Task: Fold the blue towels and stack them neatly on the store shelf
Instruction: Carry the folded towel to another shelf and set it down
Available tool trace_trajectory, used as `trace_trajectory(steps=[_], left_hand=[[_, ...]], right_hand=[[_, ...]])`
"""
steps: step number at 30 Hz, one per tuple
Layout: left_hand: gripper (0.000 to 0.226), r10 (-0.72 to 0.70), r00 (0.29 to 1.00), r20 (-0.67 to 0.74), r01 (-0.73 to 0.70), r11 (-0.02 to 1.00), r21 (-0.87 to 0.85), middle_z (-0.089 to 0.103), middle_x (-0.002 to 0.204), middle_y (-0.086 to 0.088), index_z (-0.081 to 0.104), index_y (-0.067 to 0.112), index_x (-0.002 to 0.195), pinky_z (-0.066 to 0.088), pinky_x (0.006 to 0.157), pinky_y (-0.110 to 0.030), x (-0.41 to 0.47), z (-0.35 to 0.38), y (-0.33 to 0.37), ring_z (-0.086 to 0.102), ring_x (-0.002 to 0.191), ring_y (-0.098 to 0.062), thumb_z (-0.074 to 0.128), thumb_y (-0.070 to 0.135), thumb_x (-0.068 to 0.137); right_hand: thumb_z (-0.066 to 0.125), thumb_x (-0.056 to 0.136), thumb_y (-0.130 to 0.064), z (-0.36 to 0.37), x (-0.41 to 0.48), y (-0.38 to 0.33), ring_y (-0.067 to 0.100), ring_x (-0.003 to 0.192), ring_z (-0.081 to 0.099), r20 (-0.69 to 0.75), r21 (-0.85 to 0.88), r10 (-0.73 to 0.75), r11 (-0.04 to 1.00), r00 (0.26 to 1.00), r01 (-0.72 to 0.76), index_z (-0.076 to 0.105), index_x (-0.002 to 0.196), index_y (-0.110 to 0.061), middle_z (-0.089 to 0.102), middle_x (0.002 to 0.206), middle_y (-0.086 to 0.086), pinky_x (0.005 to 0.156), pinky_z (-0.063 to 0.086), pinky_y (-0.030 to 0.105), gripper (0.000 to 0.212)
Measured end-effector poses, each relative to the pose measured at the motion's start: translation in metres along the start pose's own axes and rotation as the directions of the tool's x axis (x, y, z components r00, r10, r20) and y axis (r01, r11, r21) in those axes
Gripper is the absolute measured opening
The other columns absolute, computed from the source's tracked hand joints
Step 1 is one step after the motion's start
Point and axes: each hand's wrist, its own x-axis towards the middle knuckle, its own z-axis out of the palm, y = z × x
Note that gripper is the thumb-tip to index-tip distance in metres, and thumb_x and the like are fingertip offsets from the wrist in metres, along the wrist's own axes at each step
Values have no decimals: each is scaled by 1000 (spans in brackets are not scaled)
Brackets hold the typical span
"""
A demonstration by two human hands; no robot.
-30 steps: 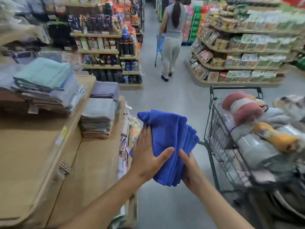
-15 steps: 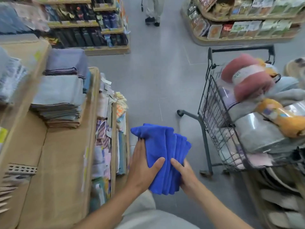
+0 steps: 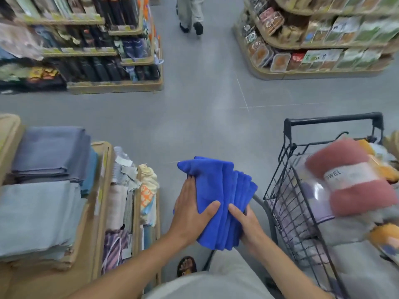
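We hold the blue towels (image 3: 220,190) in mid-air over the aisle floor, just in front of our waist. Our left hand (image 3: 191,214) lies flat along the bundle's left side with its thumb across the face, and our right hand (image 3: 248,225) grips the lower right edge, thumb on top, fingers hidden beneath. The layers fan out unevenly on the right, so we judge it best to square those edges before turning to the shelf (image 3: 103,175) on our left. Grey towel stacks (image 3: 36,216) fill its far part; the bare wood nearer us looks likelier. The wire trolley (image 3: 291,190), heaped with a pink rolled towel (image 3: 349,175) and other bundles, crowds our right elbow, and further off a person (image 3: 191,14) walks up the aisle
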Motion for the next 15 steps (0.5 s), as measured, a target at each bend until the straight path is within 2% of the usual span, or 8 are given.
trace_trajectory(steps=[2,3,6,8,11,15], left_hand=[[88,13,1000,-18,-13,1000,-5,48,144,3,31,15,150,46,104,-47,49,-1,0,49,135,-23,59,65,84],[87,16,999,-33,-16,1000,-6,49,144,3,32,15,150,46,104,-46,73,-3,-2,50,134,-22,59,66,84],[86,23,995,-92,-21,1000,23,48,145,6,31,18,151,47,104,-45,148,-8,-3,49,135,-20,57,68,84],[88,1,988,-153,6,999,49,47,147,7,29,20,153,47,104,-46,194,-16,-1,49,136,-18,56,68,84],[86,-34,971,-238,45,998,40,48,147,7,29,23,153,47,103,-46,255,-36,5,50,135,-17,56,68,84],[83,-86,925,-371,99,995,16,51,143,5,33,22,150,48,102,-46,326,-72,-1,52,132,-20,56,68,84]], right_hand=[[81,76,-35,-1,40,-30,25,114,70,18,-2,-19,1000,1000,19,57,132,-21,72,126,5,83,60,34,63],[81,77,-35,-1,62,-46,24,114,70,24,-22,-25,999,999,26,57,132,-21,72,126,4,85,60,35,62],[80,76,-36,2,132,-95,26,117,68,58,-72,-66,995,996,70,55,134,-18,71,127,5,101,53,49,65],[80,76,-38,8,179,-129,27,117,68,115,-110,-65,991,991,78,55,134,-17,71,127,6,103,51,52,66],[82,76,-42,31,238,-178,28,119,67,227,-163,-50,983,973,88,58,131,-21,71,128,6,100,54,48,64],[86,68,-53,73,316,-233,27,119,67,336,-236,14,969,942,70,59,132,-21,70,129,6,100,53,47,77]])
